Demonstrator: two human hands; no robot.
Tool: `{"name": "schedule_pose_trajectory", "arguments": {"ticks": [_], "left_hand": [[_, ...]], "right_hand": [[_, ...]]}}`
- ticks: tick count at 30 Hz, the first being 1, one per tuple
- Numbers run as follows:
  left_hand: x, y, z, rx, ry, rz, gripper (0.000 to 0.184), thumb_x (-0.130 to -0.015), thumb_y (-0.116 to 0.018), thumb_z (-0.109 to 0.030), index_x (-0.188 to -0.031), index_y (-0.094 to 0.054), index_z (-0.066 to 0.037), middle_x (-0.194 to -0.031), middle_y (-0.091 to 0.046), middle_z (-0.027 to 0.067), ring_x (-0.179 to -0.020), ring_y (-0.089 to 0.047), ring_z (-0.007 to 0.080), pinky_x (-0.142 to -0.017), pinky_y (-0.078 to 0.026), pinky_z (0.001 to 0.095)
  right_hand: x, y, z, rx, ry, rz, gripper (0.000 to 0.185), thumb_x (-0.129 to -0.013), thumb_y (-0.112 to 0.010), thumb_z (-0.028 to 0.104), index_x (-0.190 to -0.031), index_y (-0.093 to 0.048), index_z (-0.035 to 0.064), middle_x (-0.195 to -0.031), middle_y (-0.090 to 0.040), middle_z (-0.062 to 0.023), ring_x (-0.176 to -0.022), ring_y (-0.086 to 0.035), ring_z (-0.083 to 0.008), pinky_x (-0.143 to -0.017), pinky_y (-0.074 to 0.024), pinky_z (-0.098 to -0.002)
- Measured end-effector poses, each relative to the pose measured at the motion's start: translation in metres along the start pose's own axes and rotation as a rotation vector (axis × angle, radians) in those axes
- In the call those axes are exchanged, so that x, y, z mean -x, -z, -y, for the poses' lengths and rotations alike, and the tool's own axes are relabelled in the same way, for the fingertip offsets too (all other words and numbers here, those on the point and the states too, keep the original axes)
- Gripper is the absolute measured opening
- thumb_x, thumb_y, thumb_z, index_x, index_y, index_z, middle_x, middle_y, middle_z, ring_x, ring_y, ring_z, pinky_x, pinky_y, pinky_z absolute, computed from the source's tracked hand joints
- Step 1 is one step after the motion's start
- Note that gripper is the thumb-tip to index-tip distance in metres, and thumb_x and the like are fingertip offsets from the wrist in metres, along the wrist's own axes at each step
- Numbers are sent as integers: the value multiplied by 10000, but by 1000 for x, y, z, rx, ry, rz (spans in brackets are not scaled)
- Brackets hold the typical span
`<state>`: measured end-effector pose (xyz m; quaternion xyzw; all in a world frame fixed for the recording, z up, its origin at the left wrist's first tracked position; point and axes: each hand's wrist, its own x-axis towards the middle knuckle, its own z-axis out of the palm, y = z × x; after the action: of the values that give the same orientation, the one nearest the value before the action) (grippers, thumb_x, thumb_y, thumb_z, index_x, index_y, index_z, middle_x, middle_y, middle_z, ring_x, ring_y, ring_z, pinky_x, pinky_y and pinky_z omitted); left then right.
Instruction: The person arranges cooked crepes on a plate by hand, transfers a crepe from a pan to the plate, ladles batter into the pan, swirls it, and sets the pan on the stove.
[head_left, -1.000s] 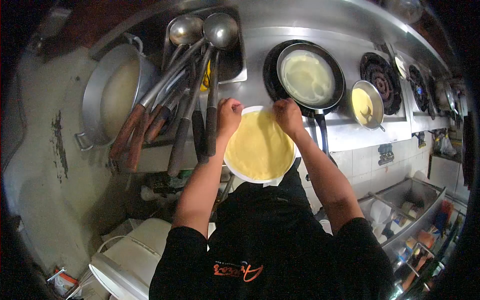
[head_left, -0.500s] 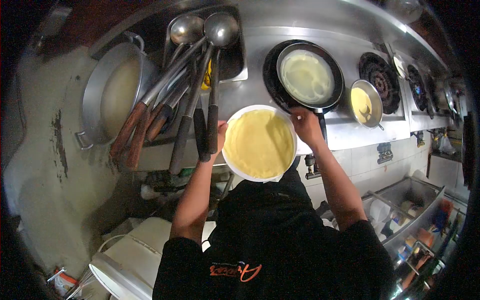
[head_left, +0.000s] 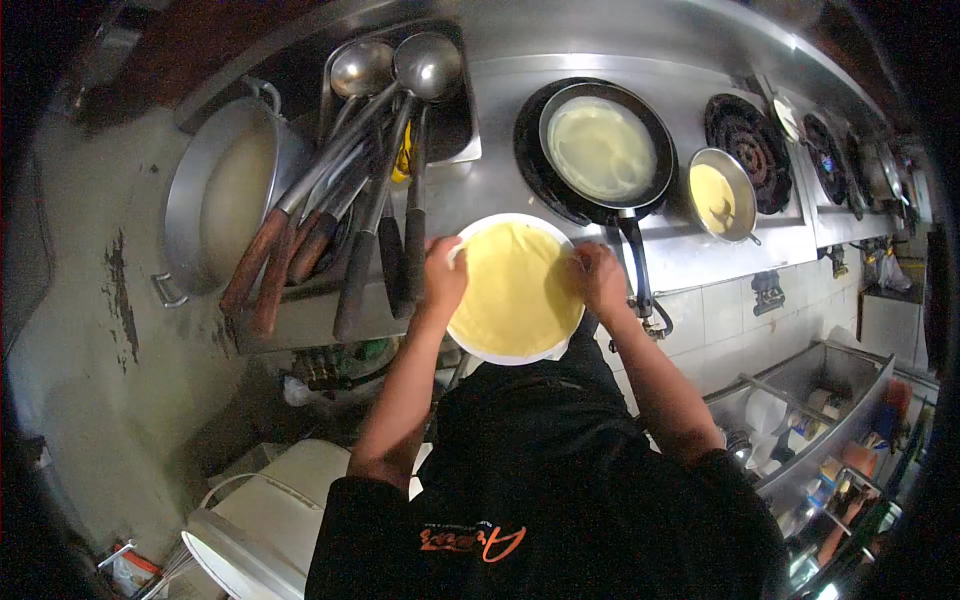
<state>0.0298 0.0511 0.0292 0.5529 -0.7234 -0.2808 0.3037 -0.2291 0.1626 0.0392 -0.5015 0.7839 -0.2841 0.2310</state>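
A thin yellow crepe (head_left: pixel 515 290) lies over a round white plate (head_left: pixel 480 352) in front of my body. My left hand (head_left: pixel 443 280) is closed at the upper left rim, its fingertips pinching the crepe's edge. At the upper right rim my right hand (head_left: pixel 600 280) is also closed on the edge, fingers bent together. Whether the fingers grip the plate's rim too is hard to see. Beyond, a black frying pan (head_left: pixel 664 150) with pale batter (head_left: pixel 602 148) spread over its bottom sits on a burner, its handle pointing towards me beside my right hand.
Right of the frying pan stands a small metal pan (head_left: pixel 742 185) with yellow batter and a spoon in it. More burners (head_left: pixel 750 150) follow. Several long-handled ladles (head_left: pixel 428 68) rest across a metal tray (head_left: pixel 470 150) at left, near a big pot (head_left: pixel 190 210).
My left hand has come out from behind the ladle handles onto the plate's rim. My right hand has moved slightly down and left, away from the frying pan. The whole view has shifted slightly.
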Motion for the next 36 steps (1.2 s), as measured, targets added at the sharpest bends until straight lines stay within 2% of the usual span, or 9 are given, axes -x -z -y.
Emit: {"name": "schedule_pose_trajectory", "arguments": {"ticks": [2,4,7,11,18,30,32,34,36], "left_hand": [[-19,-15,-23,-91,-235,62,129,-758,-702,-75,-885,-686,-88,-881,-622,127,-907,-575,352,-822,-462,406],[-31,-39,-36,-84,-326,86,115,-734,-718,-113,-844,-684,-104,-875,-602,90,-932,-559,324,-807,-426,454],[-41,-57,-52,-95,-340,177,94,-752,-713,-123,-841,-685,-117,-917,-594,84,-964,-542,315,-822,-413,462],[-46,-72,-50,-105,-356,239,65,-764,-707,-131,-813,-665,-122,-924,-580,78,-968,-537,314,-829,-407,467],[-43,-63,-48,3,-379,122,97,-745,-732,-101,-783,-643,-100,-882,-576,101,-905,-559,325,-797,-444,422],[-45,-51,-23,-65,-152,-27,352,-738,-727,-100,-1083,-654,-107,-1003,-601,144,-979,-557,359,-859,-438,452],[-30,-31,8,-129,-139,-93,356,-765,-715,-101,-1112,-642,-85,-995,-600,163,-965,-566,362,-847,-451,449],[-15,-17,34,-30,180,48,335,-820,-697,-112,-1132,-620,-18,-1011,-630,173,-940,-611,320,-832,-482,411],[-4,-4,29,167,325,134,338,-862,-680,-149,-1138,-612,33,-1028,-674,168,-900,-656,253,-806,-510,349]], "right_hand": [[-2,-9,1,121,88,-112,200,-792,-678,159,-961,-680,52,-844,-644,-189,-852,-620,-366,-748,-497,-415],[-5,-21,-10,131,118,-141,167,-772,-670,137,-908,-677,42,-820,-625,-183,-853,-601,-368,-754,-490,-430],[-8,-28,-12,-170,-52,-134,137,-757,-662,119,-859,-663,28,-816,-615,-184,-868,-584,-366,-771,-482,-434],[-5,-3,17,42,177,-48,110,-744,-665,107,-798,-610,29,-836,-624,-206,-851,-598,-408,-747,-482,-465],[0,3,15,-150,98,-56,89,-733,-650,80,-792,-608,27,-797,-626,-209,-772,-611,-415,-691,-498,-458],[-3,22,-5,-72,-84,-10,208,-884,-553,199,-913,-686,42,-885,-645,-253,-842,-621,-440,-760,-511,-472],[13,24,-19,-261,-238,146,212,-910,-543,175,-972,-667,15,-850,-681,-194,-752,-674,-324,-686,-536,-399],[34,22,-31,-608,-512,340,215,-917,-543,154,-1014,-654,-2,-823,-691,-148,-697,-684,-239,-633,-536,-347],[41,19,-35,-633,-451,413,255,-927,-543,152,-1079,-625,-35,-824,-681,-99,-675,-660,-148,-575,-525,-278]]}}
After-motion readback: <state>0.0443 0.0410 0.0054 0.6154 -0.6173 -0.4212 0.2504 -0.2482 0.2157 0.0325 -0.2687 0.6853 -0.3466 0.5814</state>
